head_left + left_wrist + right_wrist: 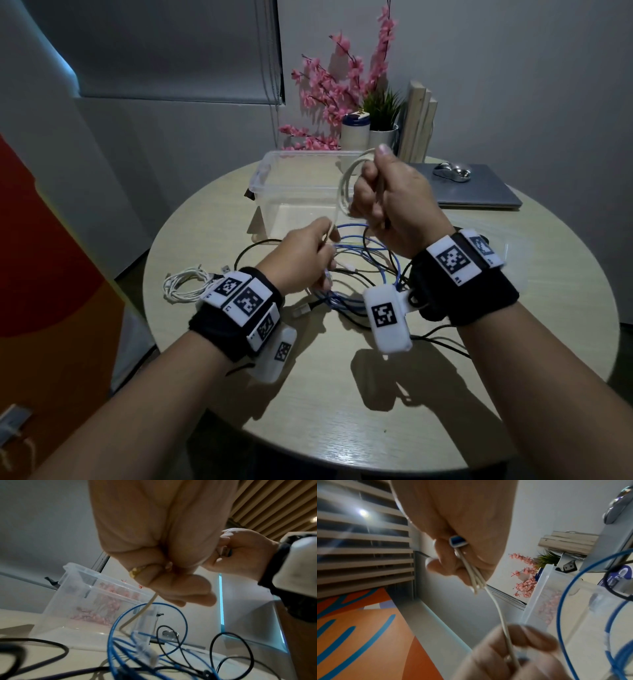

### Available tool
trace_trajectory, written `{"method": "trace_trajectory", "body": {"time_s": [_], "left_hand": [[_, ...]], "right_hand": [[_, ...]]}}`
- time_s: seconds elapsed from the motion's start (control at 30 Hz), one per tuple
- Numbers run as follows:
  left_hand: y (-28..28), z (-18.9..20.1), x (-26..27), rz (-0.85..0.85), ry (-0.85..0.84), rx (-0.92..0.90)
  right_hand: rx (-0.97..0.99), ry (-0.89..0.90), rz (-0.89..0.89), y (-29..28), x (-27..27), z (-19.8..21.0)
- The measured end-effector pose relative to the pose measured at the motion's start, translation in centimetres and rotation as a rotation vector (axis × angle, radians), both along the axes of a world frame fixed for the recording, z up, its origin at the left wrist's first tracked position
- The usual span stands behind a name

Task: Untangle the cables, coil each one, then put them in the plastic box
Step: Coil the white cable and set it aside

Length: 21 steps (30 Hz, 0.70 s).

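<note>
My right hand (pixel 383 202) is raised over the table and grips several loops of a white cable (pixel 346 185); the loops (pixel 474 574) and a blue-tipped plug show between its fingers. My left hand (pixel 308 253), lower and to the left, pinches the loose run of the same white cable (pixel 145 608) (pixel 505 628). Under both hands lies a tangle of blue cable (pixel 356 246) (pixel 120 628) and black cable (pixel 250 248) (pixel 51 647). A clear plastic box (pixel 270 171) (pixel 72 595) stands open behind them. A coiled white cable (pixel 185 284) lies at the left.
A round wooden table (pixel 342 404) carries everything. At the back right lie a grey laptop (pixel 486 192) with a silver mouse (pixel 452 171) on it. Pink flowers (pixel 335 92), a potted plant (pixel 383 113) and a white jar (pixel 354 132) stand behind the box.
</note>
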<state>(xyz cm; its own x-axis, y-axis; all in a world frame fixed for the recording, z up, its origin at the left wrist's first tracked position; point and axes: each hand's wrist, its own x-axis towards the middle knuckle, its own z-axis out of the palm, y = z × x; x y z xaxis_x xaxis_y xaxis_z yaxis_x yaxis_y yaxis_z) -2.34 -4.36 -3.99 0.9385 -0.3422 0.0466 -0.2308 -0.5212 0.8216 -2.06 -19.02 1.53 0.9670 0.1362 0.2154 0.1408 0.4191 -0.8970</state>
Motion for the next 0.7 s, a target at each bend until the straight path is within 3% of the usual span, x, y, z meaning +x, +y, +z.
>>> {"method": "trace_trajectory", "body": {"time_s": [0.23, 0.33, 0.43, 0.5, 0.63, 0.7], "left_hand": [[0.3, -1.2, -0.8, -0.228, 0.120, 0.157], [0.4, -0.7, -1.0, -0.243, 0.077, 0.145], [0.5, 0.5, -0.9, -0.177, -0.123, 0.122], [0.5, 1.5, -0.7, -0.113, -0.266, 0.074], [0.6, 3.2, 0.0, -0.009, -0.544, 0.033], [0.9, 3.8, 0.6, 0.029, -0.586, 0.002]], "right_hand": [[0.114, 0.027, -0.166, -1.1, 1.0, 0.0], [-0.200, -0.047, -0.265, -1.6, 1.5, -0.8], [-0.769, -0.207, -0.376, -2.2, 1.6, -1.7], [-1.012, -0.232, -0.363, -2.3, 1.6, -2.0], [-0.998, -0.182, -0.194, -2.0, 1.0, -2.2], [-0.925, -0.144, -0.122, -1.8, 0.7, -2.2]]}}
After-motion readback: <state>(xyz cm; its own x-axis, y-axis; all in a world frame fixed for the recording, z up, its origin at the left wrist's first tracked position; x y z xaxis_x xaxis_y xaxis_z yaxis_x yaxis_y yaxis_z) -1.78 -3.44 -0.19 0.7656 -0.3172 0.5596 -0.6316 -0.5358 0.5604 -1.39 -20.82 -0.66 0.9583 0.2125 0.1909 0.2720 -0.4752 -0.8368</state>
